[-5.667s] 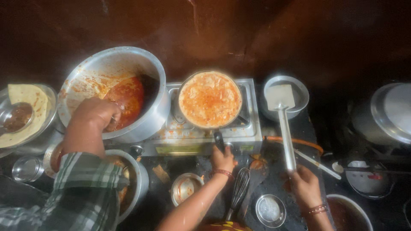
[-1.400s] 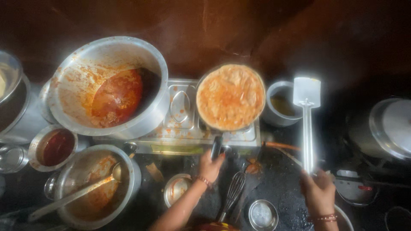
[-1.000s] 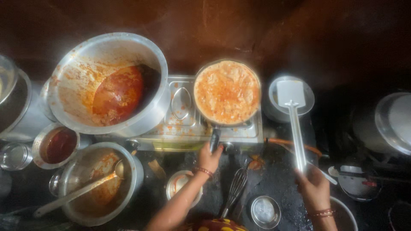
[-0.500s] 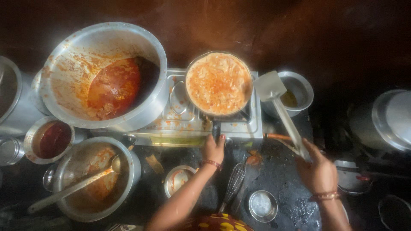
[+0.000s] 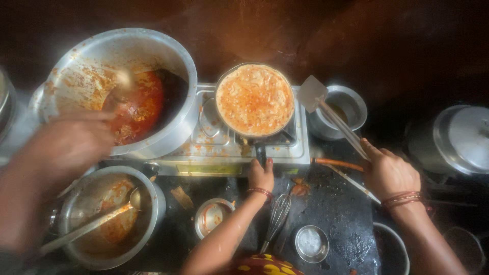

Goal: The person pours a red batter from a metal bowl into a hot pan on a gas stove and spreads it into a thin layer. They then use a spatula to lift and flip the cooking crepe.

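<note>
Left hand (image 5: pixel 261 175) clenched on frying pan (image 5: pixel 254 100) handle at 6 o'clock, right hand (image 5: pixel 389 173) grasping spatula (image 5: pixel 326 109) toward 10 o'clock.

Wall: I see a dark reddish-brown wall (image 5: pixel 316 30) across the top, rough and stained.
Counter: I look down on a black worktop (image 5: pixel 336 214), wet and spattered.
Light: warm and dim, brightest at centre, edges in shadow.
</note>
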